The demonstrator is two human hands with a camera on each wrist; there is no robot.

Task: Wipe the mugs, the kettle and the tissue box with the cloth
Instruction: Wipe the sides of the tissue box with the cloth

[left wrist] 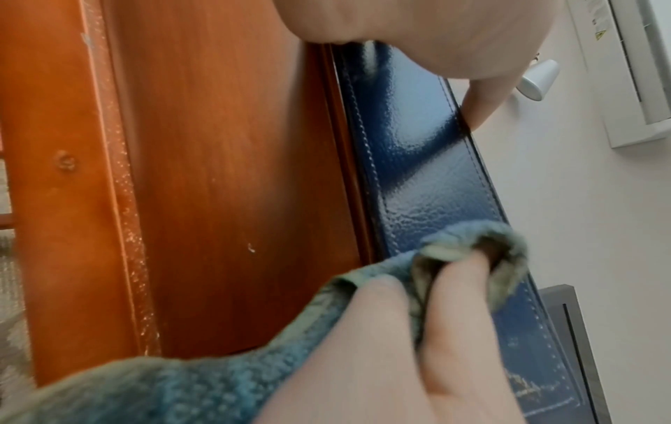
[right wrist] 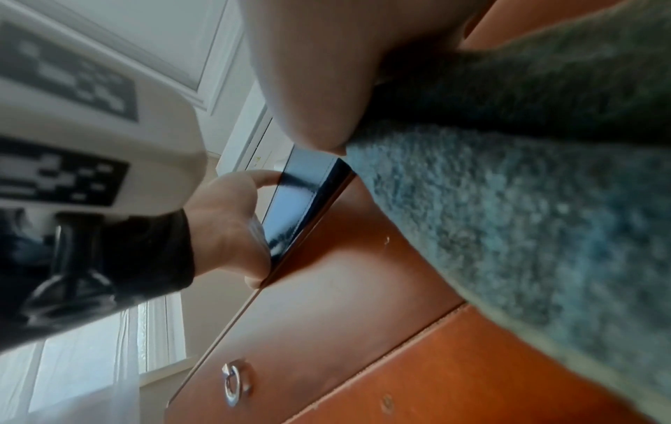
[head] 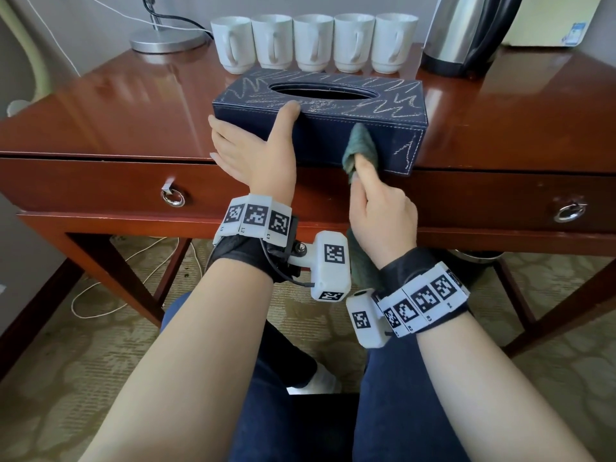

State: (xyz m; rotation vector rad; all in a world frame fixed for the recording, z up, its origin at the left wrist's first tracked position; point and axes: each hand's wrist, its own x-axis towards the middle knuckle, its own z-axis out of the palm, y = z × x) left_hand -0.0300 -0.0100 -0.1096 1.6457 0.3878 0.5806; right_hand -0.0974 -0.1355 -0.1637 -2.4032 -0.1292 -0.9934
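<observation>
A navy tissue box [head: 333, 135] with chalky scribbles lies at the desk's front edge. My left hand [head: 253, 138] grips its left end, thumb hooked over the top edge; the left wrist view shows the thumb [left wrist: 479, 109] on the box [left wrist: 417, 172]. My right hand [head: 365, 168] holds a green cloth [head: 360, 145] and presses it with the index finger against the box's front face, right of centre. The cloth's tail [right wrist: 508, 229] hangs below the palm. Several white mugs [head: 313, 41] stand in a row behind the box. A steel kettle [head: 466, 35] stands at the back right.
The red-brown desk [head: 133, 105] has two drawers with ring handles [head: 173, 196] [head: 568, 211]. A lamp base [head: 166, 40] with its cable sits at the back left, and a pale appliance [head: 550, 21] stands behind the kettle. My knees are under the desk's front.
</observation>
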